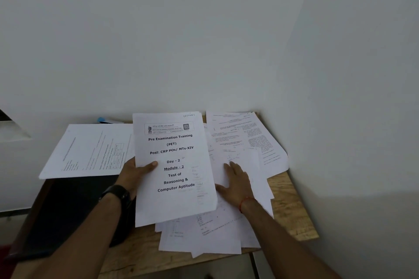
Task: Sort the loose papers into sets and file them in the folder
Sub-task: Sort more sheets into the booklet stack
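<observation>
The left hand pinches the Pre Examination Training cover sheet by its left edge alone, thumb on the front. Raised above the heap like this, it could sag or slip, and any pages behind it could fan out of order; whether it is one leaf or a bound set I cannot tell. The right hand lies flat, fingers straight, on the loose papers, whose near edges overhang the counter, so a push there may send some off the front. The dark folder lies at the left, and printed sheets lying across its far end would hinder filing. A small blue object sits behind them.
</observation>
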